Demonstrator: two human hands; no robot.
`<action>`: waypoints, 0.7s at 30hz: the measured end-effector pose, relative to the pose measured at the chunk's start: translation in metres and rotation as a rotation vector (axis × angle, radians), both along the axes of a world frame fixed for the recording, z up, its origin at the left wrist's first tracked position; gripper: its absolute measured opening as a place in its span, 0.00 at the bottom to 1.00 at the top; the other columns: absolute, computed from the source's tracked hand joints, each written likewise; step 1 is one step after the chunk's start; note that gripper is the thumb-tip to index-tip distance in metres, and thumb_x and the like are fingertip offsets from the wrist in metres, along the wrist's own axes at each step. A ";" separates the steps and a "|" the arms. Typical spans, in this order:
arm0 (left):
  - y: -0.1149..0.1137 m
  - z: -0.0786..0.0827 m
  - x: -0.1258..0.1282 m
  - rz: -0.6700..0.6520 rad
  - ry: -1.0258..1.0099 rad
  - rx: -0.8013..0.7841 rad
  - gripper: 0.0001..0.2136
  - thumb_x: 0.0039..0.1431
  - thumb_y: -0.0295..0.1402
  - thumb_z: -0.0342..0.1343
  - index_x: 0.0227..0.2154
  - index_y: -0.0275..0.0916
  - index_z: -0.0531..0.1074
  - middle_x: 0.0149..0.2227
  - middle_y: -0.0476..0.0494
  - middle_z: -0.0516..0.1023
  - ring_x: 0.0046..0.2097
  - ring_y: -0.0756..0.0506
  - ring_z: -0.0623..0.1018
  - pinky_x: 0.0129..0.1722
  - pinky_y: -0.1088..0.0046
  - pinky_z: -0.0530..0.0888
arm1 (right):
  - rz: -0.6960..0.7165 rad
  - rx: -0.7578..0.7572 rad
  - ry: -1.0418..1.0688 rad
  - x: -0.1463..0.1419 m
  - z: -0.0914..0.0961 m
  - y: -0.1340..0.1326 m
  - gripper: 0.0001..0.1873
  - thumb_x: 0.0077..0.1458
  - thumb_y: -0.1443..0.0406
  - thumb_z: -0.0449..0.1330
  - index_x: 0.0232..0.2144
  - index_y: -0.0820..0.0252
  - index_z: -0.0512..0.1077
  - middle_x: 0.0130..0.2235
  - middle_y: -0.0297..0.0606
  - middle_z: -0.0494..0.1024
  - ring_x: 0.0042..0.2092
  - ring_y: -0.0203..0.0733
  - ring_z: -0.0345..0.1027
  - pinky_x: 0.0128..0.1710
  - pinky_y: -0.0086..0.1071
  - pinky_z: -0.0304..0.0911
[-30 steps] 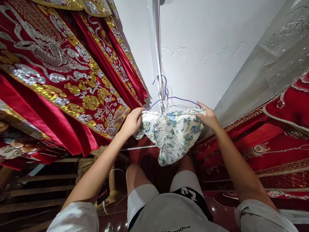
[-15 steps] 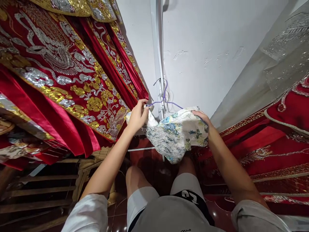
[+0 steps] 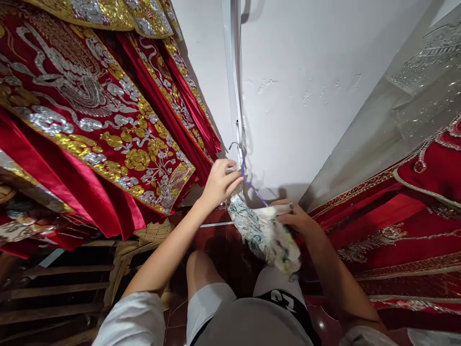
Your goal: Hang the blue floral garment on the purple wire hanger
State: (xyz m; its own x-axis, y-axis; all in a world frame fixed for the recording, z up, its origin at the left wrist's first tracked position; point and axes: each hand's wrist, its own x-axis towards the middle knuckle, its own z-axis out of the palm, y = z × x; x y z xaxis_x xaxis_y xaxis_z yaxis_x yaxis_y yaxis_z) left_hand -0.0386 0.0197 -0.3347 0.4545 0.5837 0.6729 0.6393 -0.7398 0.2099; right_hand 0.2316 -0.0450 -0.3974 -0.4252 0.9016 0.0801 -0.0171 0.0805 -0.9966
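Note:
A small white garment with a blue and green flower print hangs crumpled from a thin purple wire hanger, whose hook sits on a nail by the white pipe on the wall. My left hand is closed on the hanger's left end and the cloth's upper corner. My right hand grips the bunched cloth at its right side, lower than the left hand. The hanger is tilted steeply, its right arm mostly covered by cloth.
Red robes with gold and silver embroidery hang thickly on the left. More red embroidered cloth lies on the right, under clear plastic. A wooden slatted frame stands at the lower left. White wall ahead; dark red tiled floor below.
Both hands have come down and closer together. The garment, spread wide on the hanger a second ago, is now bunched and pulled down to the right, and the hanger has tipped.

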 end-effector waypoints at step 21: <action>0.019 0.072 -0.045 -0.244 -1.154 -0.552 0.22 0.66 0.44 0.59 0.20 0.38 0.65 0.17 0.53 0.57 0.20 0.54 0.56 0.20 0.73 0.54 | -0.023 -0.405 0.400 -0.043 -0.097 -0.031 0.16 0.57 0.51 0.64 0.31 0.57 0.77 0.25 0.37 0.73 0.29 0.41 0.64 0.33 0.35 0.61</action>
